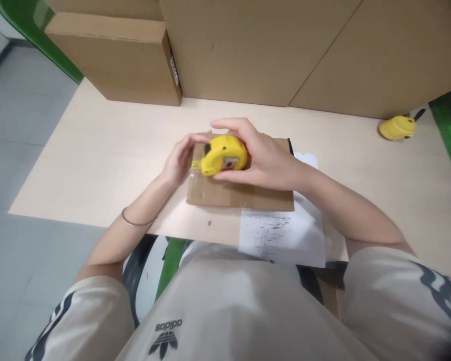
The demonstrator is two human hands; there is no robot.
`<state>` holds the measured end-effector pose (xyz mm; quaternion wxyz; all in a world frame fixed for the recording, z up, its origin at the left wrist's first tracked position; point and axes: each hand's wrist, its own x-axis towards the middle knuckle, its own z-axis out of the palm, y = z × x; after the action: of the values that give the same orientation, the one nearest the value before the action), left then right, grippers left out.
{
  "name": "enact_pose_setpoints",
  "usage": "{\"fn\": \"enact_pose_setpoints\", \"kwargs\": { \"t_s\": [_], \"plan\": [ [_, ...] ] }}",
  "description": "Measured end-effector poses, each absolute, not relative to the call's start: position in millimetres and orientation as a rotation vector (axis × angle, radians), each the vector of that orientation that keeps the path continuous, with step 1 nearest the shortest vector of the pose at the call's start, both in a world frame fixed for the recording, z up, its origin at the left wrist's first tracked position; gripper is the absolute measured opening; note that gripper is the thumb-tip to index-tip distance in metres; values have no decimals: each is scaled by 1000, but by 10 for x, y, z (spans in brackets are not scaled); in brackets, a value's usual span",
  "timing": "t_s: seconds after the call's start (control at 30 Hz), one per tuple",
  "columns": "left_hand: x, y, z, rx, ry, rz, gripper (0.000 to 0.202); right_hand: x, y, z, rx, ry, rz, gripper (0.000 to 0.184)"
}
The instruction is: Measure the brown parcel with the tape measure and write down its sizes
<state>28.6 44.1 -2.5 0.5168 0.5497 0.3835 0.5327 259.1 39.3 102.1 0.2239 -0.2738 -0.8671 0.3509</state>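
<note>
"Grasping what, exactly, is the right grip (263, 155)?"

"The yellow tape measure (225, 153). It sits just above the centre of the view, over the cardboard box (244, 196) on the pale surface (135, 135). The right grip comes from its 3 o'clock side, thumb along the 6 o'clock edge, a finger reaching over toward 12."

"And the left grip (179, 158)?"

"It curls at the tape measure's 9 o'clock side, by the end of the cardboard box. Some fingertips are hidden, so whether it pinches anything cannot be told."

"How would the tape measure handle?"

"Probably compact, stiff and fairly dense for its size. The rounded shell looks smooth, perhaps a little slippery, but hardly fragile. Its rear, at 3 o'clock, seems the sensible place to hold."

"What about the blade (196, 164)?"

"A short stretch shows at 9 o'clock. It is likely thin and springy, better taken by its flat faces or end than along the edges. The cardboard box below is probably light, with walls that could dent."
</note>
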Motion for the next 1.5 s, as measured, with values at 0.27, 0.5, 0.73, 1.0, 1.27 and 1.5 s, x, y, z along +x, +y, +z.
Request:
{"fn": "enact_pose_setpoints", "kwargs": {
  "t_s": [0.27,0.5,0.73,1.0,1.27,1.5],
  "plan": [
    [266,474,-142,1211,913,1278,73,2205,407,1188,-896,-2738,587,46],
    [66,543,-134,1487,745,1108,44,3095,397,1091,-1158,-2574,648,55],
    [-45,563,-81,1548,744,1016,43,4081,152,1032,-1400,-2174,753,37],
    [-31,547,-53,1562,760,1032,43,4096,47,972,-1434,-2173,690,37],
    [-55,579,-74,1549,759,1025,45,3369,335,1338,-1198,-2536,571,55],
    [48,605,-117,1327,779,1114,56,2282,556,1253,-774,-2743,556,38]
  ]
}}
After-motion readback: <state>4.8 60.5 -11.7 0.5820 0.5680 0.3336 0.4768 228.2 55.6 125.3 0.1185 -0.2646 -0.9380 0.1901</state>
